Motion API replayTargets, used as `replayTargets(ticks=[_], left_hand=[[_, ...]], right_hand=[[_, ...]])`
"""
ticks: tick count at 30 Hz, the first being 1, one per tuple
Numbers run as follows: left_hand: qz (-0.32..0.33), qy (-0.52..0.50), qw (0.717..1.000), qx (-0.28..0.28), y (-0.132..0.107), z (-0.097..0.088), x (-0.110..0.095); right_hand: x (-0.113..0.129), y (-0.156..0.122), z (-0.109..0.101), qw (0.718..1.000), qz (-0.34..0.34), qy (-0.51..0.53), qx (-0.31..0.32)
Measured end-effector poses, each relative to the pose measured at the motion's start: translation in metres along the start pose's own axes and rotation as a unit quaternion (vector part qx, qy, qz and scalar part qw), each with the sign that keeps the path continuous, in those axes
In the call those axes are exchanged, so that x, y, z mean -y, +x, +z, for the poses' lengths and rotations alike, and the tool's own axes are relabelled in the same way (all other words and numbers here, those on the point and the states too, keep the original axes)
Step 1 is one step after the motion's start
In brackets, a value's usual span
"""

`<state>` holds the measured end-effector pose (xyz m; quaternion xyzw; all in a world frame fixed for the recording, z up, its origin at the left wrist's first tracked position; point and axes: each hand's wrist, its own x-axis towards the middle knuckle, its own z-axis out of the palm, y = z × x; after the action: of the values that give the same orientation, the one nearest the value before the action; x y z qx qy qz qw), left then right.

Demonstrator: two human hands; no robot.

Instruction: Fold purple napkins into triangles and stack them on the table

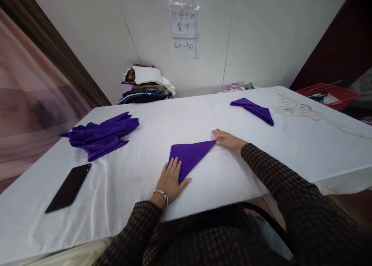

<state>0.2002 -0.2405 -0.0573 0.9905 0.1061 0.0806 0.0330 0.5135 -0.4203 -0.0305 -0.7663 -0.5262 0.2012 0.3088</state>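
A purple cloth napkin (192, 154), folded to a triangle, lies flat on the white tablecloth (162, 122) in front of me. My left hand (172, 179) rests flat with fingers stretched over its lower left part. At the far right corner, my right hand (226, 138) pinches the napkin's tip between thumb and finger. Farther off to the right lies a second purple napkin (255, 110), folded into a narrow shape. A loose heap of purple napkins (101, 134) is on the left.
A black phone (69, 187) lies at the left near side. Behind the table's far edge stands a pile of folded clothes (148, 84) against the wall. A red basket (337, 97) is beyond the right edge. Handwritten paper signs (185, 29) hang on the wall.
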Motion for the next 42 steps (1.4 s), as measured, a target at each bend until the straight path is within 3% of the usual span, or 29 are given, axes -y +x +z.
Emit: replayTargets(ticks=[6,17,19,22,25,27,29,31,35,38,40,42], left_hand=[[-0.004,0.013,1.0,0.013,0.0,-0.003,-0.002],[-0.002,-0.004,1.0,0.007,0.0,0.0,-0.001],[-0.001,-0.01,1.0,0.0,0.0,0.001,0.0],[0.0,-0.012,1.0,-0.001,0.0,0.002,-0.001],[-0.004,-0.009,1.0,0.007,0.0,0.002,-0.001],[-0.006,-0.008,1.0,0.007,0.0,0.002,-0.001],[-0.007,-0.005,1.0,0.01,0.001,0.001,-0.002],[-0.008,-0.002,1.0,0.019,0.001,0.0,-0.002],[-0.017,0.005,0.999,0.038,0.002,-0.004,-0.006],[-0.027,0.004,0.999,0.045,0.002,-0.008,-0.009],[-0.031,0.0,0.998,0.055,0.003,-0.012,-0.011],[-0.033,-0.007,0.997,0.068,0.002,-0.014,-0.013]], right_hand=[[0.0,0.005,0.0,0.997,0.031,-0.045,0.046],[0.004,0.007,0.003,0.993,0.048,-0.106,0.033],[0.003,0.007,0.001,0.991,0.061,-0.119,0.011],[0.008,0.005,0.006,0.983,0.09,-0.132,-0.089],[0.032,-0.004,0.028,0.978,0.023,-0.139,-0.156],[0.055,-0.013,0.05,0.98,-0.07,-0.154,-0.109],[0.075,-0.02,0.07,0.973,-0.148,-0.178,-0.02],[0.083,-0.022,0.08,0.965,-0.166,-0.201,0.038],[0.065,-0.014,0.065,0.964,-0.103,-0.241,0.052],[0.05,-0.008,0.046,0.962,-0.022,-0.273,0.012],[0.052,-0.009,0.044,0.957,0.015,-0.289,-0.027],[0.066,-0.014,0.053,0.954,-0.018,-0.296,-0.037]])
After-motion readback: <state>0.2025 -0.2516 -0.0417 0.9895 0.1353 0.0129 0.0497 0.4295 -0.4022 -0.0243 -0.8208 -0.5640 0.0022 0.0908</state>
